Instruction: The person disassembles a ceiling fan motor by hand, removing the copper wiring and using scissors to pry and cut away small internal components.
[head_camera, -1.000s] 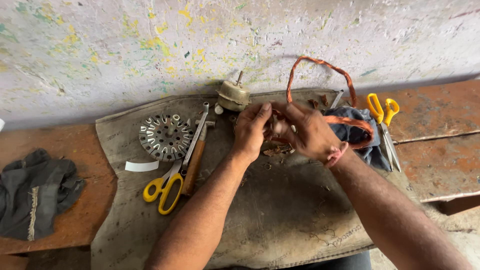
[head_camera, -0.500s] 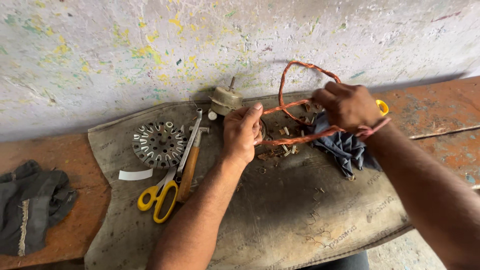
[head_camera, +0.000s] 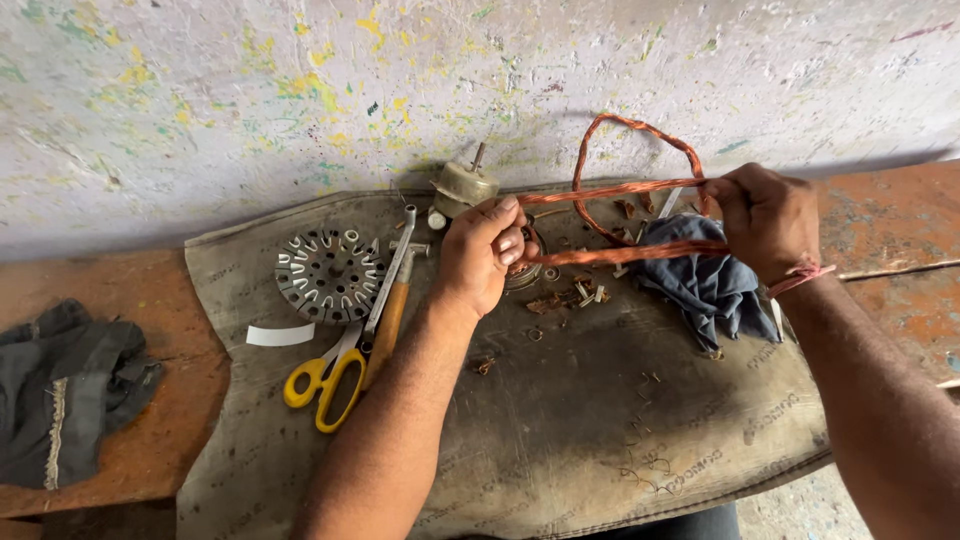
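Both hands grip a bundle of reddish copper wire strands (head_camera: 620, 190): left hand (head_camera: 480, 255) pinching one end, right hand (head_camera: 765, 215) closed around the loop, pulled taut between them. A slipped grip could whip strands loose onto the blue rag (head_camera: 700, 285) beneath.

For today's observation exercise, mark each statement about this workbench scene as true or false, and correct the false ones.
1. Both hands grip a bundle of copper wire. True.
2. The yellow-handled scissors lie to the right of the right hand. False: they lie left of the left hand, beside the wooden-handled hammer.
3. A round slotted metal stator core lies on the mat. True.
4. The blue cloth lies under the left hand. False: it lies below the right hand.
5. A dark grey cloth lies on the wooden bench, left of the mat. True.
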